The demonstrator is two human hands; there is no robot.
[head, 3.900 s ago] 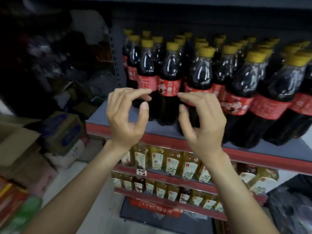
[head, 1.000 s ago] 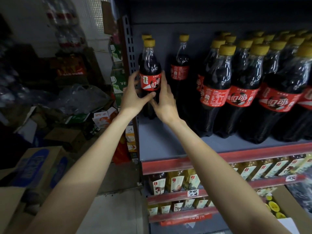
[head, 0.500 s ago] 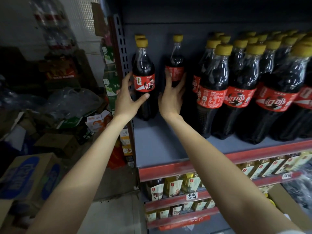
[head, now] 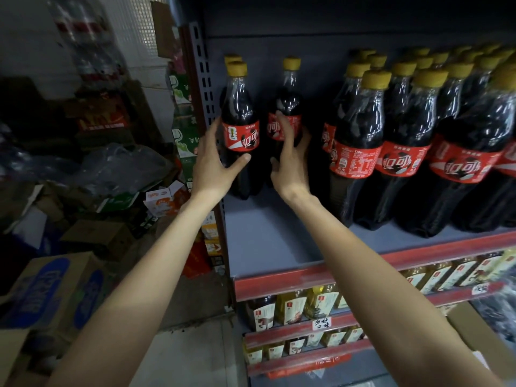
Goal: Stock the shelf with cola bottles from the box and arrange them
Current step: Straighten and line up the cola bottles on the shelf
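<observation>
Two cola bottles with yellow caps and red labels stand apart at the left end of the grey shelf (head: 265, 238). My left hand (head: 213, 160) cups the leftmost front bottle (head: 240, 107), fingers straight along its left side, thumb touching its front. Another bottle stands directly behind it. My right hand (head: 290, 160) rests with spread, straight fingers on the label of the second bottle (head: 289, 99). A dense block of cola bottles (head: 405, 141) fills the shelf to the right. A cardboard box with blue print (head: 47, 289) sits at the lower left.
The shelf's perforated upright (head: 202, 79) stands just left of my left hand. Lower shelves hold yellow drink bottles (head: 290, 305). Cartons, plastic bags and small boxes (head: 111, 174) clutter the floor on the left. Another cardboard box (head: 480, 342) sits at the lower right.
Earlier both hands held the leftmost bottle. My right hand moved over to the second bottle and now lies on its label. My left hand stayed by the leftmost bottle, its thumb now touching it.
</observation>
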